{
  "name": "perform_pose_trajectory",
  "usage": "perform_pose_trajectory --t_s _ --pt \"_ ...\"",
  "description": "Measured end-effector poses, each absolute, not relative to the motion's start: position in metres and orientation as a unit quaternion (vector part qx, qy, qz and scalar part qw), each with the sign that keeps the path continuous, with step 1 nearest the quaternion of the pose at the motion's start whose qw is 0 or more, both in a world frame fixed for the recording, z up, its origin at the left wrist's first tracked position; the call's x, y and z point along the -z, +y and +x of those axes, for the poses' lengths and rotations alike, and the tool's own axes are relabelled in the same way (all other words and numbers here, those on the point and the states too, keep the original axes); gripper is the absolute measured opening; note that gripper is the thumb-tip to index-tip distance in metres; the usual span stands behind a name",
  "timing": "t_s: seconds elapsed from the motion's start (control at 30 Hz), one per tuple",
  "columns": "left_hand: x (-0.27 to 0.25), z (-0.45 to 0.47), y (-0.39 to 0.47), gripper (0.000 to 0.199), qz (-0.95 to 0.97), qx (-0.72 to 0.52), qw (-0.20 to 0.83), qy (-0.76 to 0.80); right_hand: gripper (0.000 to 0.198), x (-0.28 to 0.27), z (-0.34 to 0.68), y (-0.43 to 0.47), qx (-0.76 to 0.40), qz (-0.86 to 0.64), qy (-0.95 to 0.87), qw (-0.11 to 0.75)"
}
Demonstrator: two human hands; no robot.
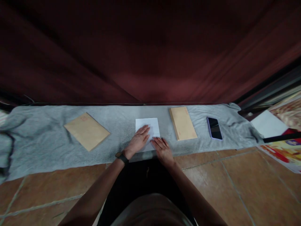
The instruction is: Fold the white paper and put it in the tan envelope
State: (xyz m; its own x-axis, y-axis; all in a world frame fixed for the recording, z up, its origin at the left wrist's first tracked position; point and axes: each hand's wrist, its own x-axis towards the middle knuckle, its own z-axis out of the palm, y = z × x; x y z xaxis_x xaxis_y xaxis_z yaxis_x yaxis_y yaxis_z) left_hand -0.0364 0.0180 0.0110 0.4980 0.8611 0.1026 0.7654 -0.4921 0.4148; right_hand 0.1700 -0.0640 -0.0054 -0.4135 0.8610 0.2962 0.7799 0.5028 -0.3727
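Note:
A white sheet of paper lies flat on the grey cloth in front of me. My left hand rests on its left part, fingers stretched out over the paper, with a dark watch on the wrist. Across the lower right part of the sheet lies my right hand, its fingers extended and pressed flat. The palms hide some of the paper's near side. To the right is a stack of brown envelopes. Off to the left, a brown envelope lies at an angle.
A phone in a light purple case lies right of the stack. The grey cloth covers a long narrow surface backed by a dark red curtain. At far right are a white sheet and colourful printed packaging. Below is tiled floor.

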Motion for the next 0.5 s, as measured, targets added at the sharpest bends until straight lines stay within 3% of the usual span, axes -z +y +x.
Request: perform_pose_trajectory --t_s 0.5 --pt "-0.005 0.012 0.049 0.056 0.873 -0.1 0.129 0.46 0.058 -0.004 0.169 -0.054 -0.099 -0.489 -0.845 0.193"
